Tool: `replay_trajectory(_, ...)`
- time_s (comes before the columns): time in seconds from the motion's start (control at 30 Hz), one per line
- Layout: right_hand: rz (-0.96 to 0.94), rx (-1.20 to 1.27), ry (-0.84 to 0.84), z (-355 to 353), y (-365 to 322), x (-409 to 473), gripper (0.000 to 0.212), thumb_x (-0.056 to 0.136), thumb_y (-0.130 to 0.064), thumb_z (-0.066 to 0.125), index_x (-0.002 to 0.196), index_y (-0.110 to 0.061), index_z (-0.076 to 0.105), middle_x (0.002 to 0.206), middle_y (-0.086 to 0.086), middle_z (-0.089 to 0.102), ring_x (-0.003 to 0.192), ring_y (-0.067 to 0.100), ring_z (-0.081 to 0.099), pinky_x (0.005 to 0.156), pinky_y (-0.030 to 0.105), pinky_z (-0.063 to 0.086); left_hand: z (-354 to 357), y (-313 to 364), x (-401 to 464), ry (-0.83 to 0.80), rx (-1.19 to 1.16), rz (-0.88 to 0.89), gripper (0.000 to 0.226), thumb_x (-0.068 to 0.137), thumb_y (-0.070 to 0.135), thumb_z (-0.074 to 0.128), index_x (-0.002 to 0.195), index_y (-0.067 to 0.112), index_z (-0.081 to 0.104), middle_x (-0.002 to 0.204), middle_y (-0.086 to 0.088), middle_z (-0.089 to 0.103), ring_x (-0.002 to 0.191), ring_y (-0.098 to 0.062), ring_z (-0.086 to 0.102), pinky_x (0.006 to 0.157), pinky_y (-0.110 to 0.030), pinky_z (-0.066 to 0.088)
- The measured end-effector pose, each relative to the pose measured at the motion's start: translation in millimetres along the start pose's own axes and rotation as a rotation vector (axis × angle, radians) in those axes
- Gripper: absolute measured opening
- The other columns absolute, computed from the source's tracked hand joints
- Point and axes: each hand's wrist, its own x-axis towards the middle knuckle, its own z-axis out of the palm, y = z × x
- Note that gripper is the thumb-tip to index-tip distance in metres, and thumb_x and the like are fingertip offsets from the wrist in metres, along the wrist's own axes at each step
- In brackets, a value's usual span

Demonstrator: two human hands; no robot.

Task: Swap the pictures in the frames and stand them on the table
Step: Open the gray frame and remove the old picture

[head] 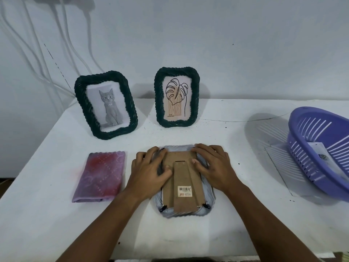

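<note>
Both hands, left hand [149, 167] and right hand [211, 165], press spread fingers on the face-down grey frame [184, 186]; next, turn its back clips.

Count, table top: three picture frames, two dark green standing [106, 104] [177, 97], one grey face-down [184, 183]. One folded cloth [100, 176]. One purple basket [321, 148]. Two hands [149, 168] [214, 165].

The face-down grey frame [184, 211] hides its picture; basket [302, 121] cut off.
</note>
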Motion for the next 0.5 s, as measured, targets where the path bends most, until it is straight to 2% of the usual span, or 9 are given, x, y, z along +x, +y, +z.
replay_trajectory(0.07,0.021,0.046,-0.006,-1,1,4,0.051,0.085,-0.061,0.036,0.127,-0.037,0.055,0.138,-0.018,0.048,0.126,0.013,0.035,0.099,0.031,0.029,-1,0,3,-0.013,0.004,-0.001,0.076,0.074,0.066,0.016,0.142,0.035,0.035,0.144,0.011,0.031,0.120,-0.015,0.026,0.099,-0.032,0.027)
replay_trajectory(0.17,0.070,0.310,0.028,-11,-3,1,0.038,0.087,-0.052,0.055,0.123,-0.040,0.056,0.133,-0.020,0.051,0.123,0.006,0.040,0.105,0.038,0.035,-6,-1,-1,0.022,-0.140,0.028,0.069,0.079,0.064,0.026,0.139,0.034,0.042,0.142,0.009,0.036,0.121,-0.017,0.030,0.104,-0.035,0.030)
replay_trajectory(0.23,0.086,0.412,0.044,-20,-4,-9,0.035,0.087,-0.046,0.060,0.121,-0.040,0.055,0.130,-0.022,0.051,0.121,0.002,0.041,0.104,0.037,0.039,-12,-5,-10,0.071,-0.307,0.069,0.057,0.082,0.060,0.040,0.134,0.036,0.047,0.139,0.007,0.039,0.120,-0.017,0.035,0.104,-0.022,0.026)
replay_trajectory(0.27,0.065,0.408,0.048,-25,-5,-18,0.036,0.085,-0.047,0.061,0.120,-0.039,0.055,0.129,-0.023,0.051,0.121,0.002,0.042,0.103,0.037,0.041,-15,-8,-18,0.093,-0.366,0.095,0.053,0.082,0.058,0.046,0.130,0.037,0.050,0.137,0.007,0.041,0.117,-0.017,0.039,0.102,-0.015,0.026)
replay_trajectory(0.3,0.023,0.381,0.044,-28,-5,-30,0.038,0.084,-0.050,0.062,0.119,-0.037,0.056,0.129,-0.022,0.051,0.122,0.003,0.043,0.101,0.035,0.042,-18,-11,-27,0.108,-0.402,0.126,0.049,0.082,0.058,0.052,0.126,0.037,0.055,0.134,0.008,0.042,0.113,-0.017,0.043,0.099,-0.014,0.029)
replay_trajectory(0.37,-0.080,0.315,0.010,-33,-7,-56,0.042,0.081,-0.055,0.063,0.116,-0.033,0.060,0.129,-0.019,0.051,0.124,0.008,0.044,0.101,0.031,0.041,-23,-16,-48,0.118,-0.422,0.194,0.044,0.079,0.060,0.059,0.115,0.035,0.063,0.129,0.009,0.046,0.111,-0.016,0.045,0.094,-0.020,0.038)
replay_trajectory(0.43,-0.159,0.269,-0.042,-37,-10,-78,0.045,0.077,-0.055,0.069,0.113,-0.029,0.062,0.132,-0.017,0.050,0.125,0.010,0.042,0.101,0.026,0.038,-24,-19,-65,0.091,-0.406,0.255,0.046,0.073,0.062,0.067,0.108,0.033,0.068,0.129,0.009,0.048,0.114,-0.017,0.044,0.093,-0.020,0.039)
replay_trajectory(0.5,-0.206,0.239,-0.077,-39,-13,-89,0.047,0.073,-0.055,0.073,0.110,-0.028,0.064,0.136,-0.015,0.048,0.127,0.014,0.041,0.100,0.028,0.038,-25,-17,-72,0.050,-0.385,0.305,0.050,0.066,0.063,0.073,0.105,0.031,0.070,0.129,0.008,0.049,0.118,-0.021,0.043,0.094,-0.024,0.039)
